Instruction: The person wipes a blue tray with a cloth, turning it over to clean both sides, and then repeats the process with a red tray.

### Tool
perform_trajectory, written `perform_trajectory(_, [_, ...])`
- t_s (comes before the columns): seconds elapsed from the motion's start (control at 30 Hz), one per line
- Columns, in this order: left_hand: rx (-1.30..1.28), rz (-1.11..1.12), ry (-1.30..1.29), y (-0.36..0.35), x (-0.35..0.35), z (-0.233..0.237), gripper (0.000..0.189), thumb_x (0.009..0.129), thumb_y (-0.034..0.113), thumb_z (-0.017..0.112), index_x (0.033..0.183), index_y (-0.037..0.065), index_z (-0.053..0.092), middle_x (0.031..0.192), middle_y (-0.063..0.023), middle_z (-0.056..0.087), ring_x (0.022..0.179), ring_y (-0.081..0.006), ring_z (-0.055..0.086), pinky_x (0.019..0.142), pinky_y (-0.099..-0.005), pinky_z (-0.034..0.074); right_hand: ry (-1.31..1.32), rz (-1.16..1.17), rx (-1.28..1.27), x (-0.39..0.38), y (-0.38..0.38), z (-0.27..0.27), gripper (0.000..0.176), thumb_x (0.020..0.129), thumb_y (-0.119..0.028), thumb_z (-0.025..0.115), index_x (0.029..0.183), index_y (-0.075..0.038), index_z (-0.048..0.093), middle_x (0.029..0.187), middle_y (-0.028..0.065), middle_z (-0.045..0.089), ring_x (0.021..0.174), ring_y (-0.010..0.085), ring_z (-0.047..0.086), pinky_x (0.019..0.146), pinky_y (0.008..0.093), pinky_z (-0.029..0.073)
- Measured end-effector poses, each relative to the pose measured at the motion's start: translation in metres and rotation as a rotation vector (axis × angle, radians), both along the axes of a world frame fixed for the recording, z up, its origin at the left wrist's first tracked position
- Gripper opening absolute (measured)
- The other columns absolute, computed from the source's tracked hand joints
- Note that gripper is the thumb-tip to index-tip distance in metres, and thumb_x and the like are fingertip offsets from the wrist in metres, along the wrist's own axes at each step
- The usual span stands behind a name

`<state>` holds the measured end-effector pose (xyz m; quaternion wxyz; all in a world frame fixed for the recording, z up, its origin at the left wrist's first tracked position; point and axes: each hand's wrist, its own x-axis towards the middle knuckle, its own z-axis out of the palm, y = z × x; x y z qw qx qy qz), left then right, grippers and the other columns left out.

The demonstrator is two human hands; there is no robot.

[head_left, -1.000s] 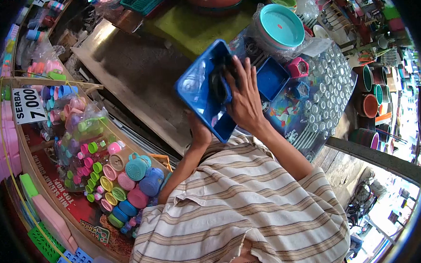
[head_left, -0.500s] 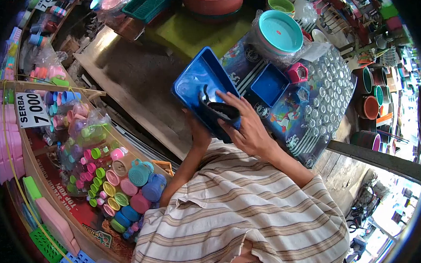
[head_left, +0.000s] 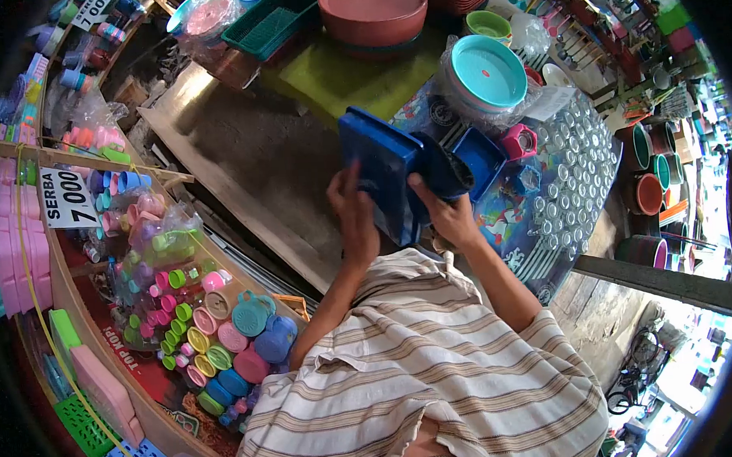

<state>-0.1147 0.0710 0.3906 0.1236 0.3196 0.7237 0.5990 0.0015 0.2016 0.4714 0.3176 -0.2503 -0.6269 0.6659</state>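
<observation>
A blue rectangular plastic tray (head_left: 386, 164) is held up in front of my chest, tipped so that its outer base faces left. My right hand (head_left: 447, 217) grips it from the right, with the thumb at the rim. Between that hand and the tray's inner side sticks out a dark, brush-like thing (head_left: 447, 169) with a rough end; its exact kind I cannot tell. My left hand (head_left: 356, 217) is at the base of the tray, fingers stretched upward and partly blurred. A second blue tray (head_left: 479, 160) lies on the patterned table just behind my right hand.
Rows of glass jars (head_left: 572, 174), a pink container (head_left: 520, 142) and stacked turquoise basins (head_left: 488, 70) stand on the table. Colourful plastic cups and lidded containers (head_left: 233, 336) fill the shelf at left. A brown basin (head_left: 373, 12) sits at the back.
The tray has turned from showing its inside to showing its base. My left hand has come up from beneath onto the base; my right hand has moved right with the dark thing.
</observation>
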Motion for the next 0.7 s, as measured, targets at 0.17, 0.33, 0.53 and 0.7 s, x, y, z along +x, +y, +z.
perform_trajectory(0.17, [0.152,0.159,-0.630,-0.004,-0.035,-0.007,0.073,0.114,0.063,0.034,0.162,0.010,0.046,0.164,-0.0139,0.042,0.146,-0.0306,0.047,0.121,-0.0464,0.039,-0.073,0.025,-0.180,0.014,0.016,-0.013,0.039,0.107,-0.031,0.073,0.135,-0.003,0.069,0.121,0.0034,0.072,0.110,0.0138,0.063,0.100,0.0319,0.051])
perform_trajectory(0.33, [0.268,0.090,-1.057,-0.017,-0.033,-0.012,0.068,0.112,0.067,0.034,0.145,0.014,0.060,0.138,-0.0077,0.068,0.123,-0.0239,0.067,0.109,-0.0407,0.053,-0.166,-0.100,0.010,-0.001,0.020,-0.016,0.031,0.107,-0.026,0.073,0.125,-0.001,0.074,0.112,0.0064,0.077,0.102,0.0150,0.066,0.095,0.0336,0.054])
perform_trajectory(0.53, [0.136,0.157,-0.692,-0.034,-0.033,-0.013,0.071,0.112,0.068,0.033,0.135,0.007,0.063,0.127,-0.0109,0.068,0.114,-0.0249,0.068,0.107,-0.0403,0.052,-0.154,-0.249,0.153,-0.007,0.034,-0.010,0.033,0.104,-0.015,0.074,0.134,-0.003,0.071,0.126,0.0117,0.075,0.116,0.0181,0.067,0.104,0.0356,0.051])
perform_trajectory(0.7, [0.417,0.036,-0.947,-0.040,-0.043,-0.041,0.076,0.113,0.069,0.032,0.129,0.001,0.063,0.126,-0.0144,0.067,0.113,-0.0239,0.067,0.105,-0.0399,0.052,-0.223,-0.071,0.629,-0.014,0.006,0.012,0.074,0.083,-0.008,0.081,0.153,-0.020,0.061,0.169,0.0232,0.038,0.150,0.0492,0.045,0.122,0.0500,0.041])
